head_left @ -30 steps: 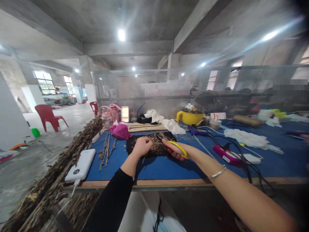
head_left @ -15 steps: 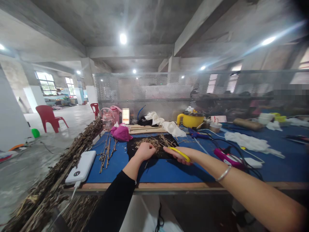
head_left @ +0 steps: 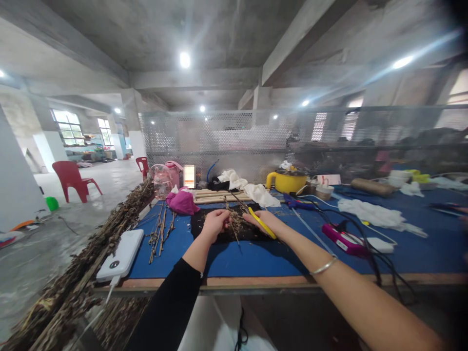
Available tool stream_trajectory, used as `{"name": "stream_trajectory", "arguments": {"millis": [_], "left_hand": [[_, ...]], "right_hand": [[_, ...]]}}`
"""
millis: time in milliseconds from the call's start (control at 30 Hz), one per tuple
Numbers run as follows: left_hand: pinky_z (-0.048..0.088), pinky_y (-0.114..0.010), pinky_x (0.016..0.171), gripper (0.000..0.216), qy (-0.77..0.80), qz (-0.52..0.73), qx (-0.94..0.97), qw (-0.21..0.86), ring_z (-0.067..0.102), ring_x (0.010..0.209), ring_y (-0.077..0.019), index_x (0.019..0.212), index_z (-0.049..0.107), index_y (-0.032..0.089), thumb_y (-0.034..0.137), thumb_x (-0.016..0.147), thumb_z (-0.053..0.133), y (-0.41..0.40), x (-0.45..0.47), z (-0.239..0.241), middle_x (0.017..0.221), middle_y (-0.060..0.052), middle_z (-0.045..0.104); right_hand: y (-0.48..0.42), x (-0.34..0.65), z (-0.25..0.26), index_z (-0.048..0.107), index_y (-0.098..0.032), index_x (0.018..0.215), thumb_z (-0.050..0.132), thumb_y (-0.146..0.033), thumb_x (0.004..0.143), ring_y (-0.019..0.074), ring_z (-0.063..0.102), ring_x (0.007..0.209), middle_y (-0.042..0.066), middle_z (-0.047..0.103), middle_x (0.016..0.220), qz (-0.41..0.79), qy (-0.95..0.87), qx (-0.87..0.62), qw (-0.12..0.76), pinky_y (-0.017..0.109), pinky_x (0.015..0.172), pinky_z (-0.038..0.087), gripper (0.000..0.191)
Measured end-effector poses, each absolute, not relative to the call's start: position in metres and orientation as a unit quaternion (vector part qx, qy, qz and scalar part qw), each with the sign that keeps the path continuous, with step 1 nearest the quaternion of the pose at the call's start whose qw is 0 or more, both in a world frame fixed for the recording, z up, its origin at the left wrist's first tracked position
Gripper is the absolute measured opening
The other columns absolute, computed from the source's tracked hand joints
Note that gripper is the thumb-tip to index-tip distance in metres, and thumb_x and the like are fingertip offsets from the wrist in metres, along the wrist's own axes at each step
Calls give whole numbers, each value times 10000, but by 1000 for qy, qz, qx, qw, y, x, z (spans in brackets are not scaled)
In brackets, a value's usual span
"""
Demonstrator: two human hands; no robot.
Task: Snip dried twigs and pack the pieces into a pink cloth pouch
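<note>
My left hand [head_left: 215, 225] is closed, thumb and fingers pinching a bunch of thin dried plant stems [head_left: 236, 223] above a black cloth [head_left: 198, 225]. Just right of it, my right hand [head_left: 268, 220] is wrapped round yellow-handled scissors [head_left: 262, 224]. Their blades are hard to make out among the twigs. Bits of dried plant lie on the cloth under both hands. Left of the cloth, several loose dry stems [head_left: 160, 233] rest on the blue table top [head_left: 248, 263].
A white power bank [head_left: 122, 253] with a cable lies at the front left, beside a long heap of dried stalks [head_left: 93, 248]. Behind the cloth are a purple cloth bundle [head_left: 182, 201], pale sticks [head_left: 210, 196] and a yellow pot [head_left: 290, 182]. To the right lies a purple device [head_left: 343, 240] with cords.
My left hand has lifted slightly and now pinches stems. The scissors in my right hand have shifted left and turned steeper, closer to my left hand. The camera view has shifted slightly.
</note>
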State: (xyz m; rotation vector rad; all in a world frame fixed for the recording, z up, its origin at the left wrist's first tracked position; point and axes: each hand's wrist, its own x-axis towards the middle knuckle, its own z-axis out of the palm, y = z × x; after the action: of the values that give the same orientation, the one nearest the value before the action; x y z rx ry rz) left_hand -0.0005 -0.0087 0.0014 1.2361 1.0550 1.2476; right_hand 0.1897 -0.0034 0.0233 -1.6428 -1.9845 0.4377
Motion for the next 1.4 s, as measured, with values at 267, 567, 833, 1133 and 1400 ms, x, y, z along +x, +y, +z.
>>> {"name": "stream_trajectory", "arguments": {"millis": [267, 567, 833, 1133, 1400], "left_hand": [[220, -141, 336, 215, 354, 553, 458, 599, 405, 404, -24, 712, 561, 125, 325, 662, 624, -10, 0, 4, 644, -6, 556], [115, -149, 350, 304, 377, 601, 389, 588, 239, 360, -14, 876, 594, 142, 363, 674, 645, -5, -2, 3, 472, 93, 290], [171, -145, 373, 363, 369, 587, 419, 586, 279, 376, -11, 839, 571, 131, 407, 629, 680, -3, 4, 0, 476, 83, 365], [273, -160, 379, 302, 408, 614, 468, 488, 356, 368, -26, 675, 544, 126, 409, 645, 645, -1, 4, -3, 464, 63, 445], [378, -197, 450, 299, 461, 599, 505, 417, 486, 484, -86, 769, 586, 143, 422, 771, 479, 1, 2, -6, 588, 18, 527]], "right_hand": [[26, 145, 7, 482, -177, 566, 505, -630, 672, 103, 402, 468, -20, 457, 491, 264, -714, -533, 370, 220, 456, 294, 466], [0, 131, 0, 461, -186, 678, 598, -526, 647, 67, 358, 366, -67, 448, 460, 481, -645, -435, 404, 191, 355, 225, 369], [-5, 135, -3, 466, -183, 687, 659, -461, 587, 64, 367, 369, -63, 492, 473, 452, -664, -432, 409, 199, 378, 259, 352], [-4, 138, -6, 471, -176, 679, 612, -361, 622, 52, 324, 307, -72, 481, 425, 452, -675, -423, 402, 194, 340, 233, 240], [-3, 140, -6, 468, -177, 657, 623, -354, 597, 46, 294, 276, -79, 450, 387, 514, -634, -408, 409, 190, 302, 203, 243]]}}
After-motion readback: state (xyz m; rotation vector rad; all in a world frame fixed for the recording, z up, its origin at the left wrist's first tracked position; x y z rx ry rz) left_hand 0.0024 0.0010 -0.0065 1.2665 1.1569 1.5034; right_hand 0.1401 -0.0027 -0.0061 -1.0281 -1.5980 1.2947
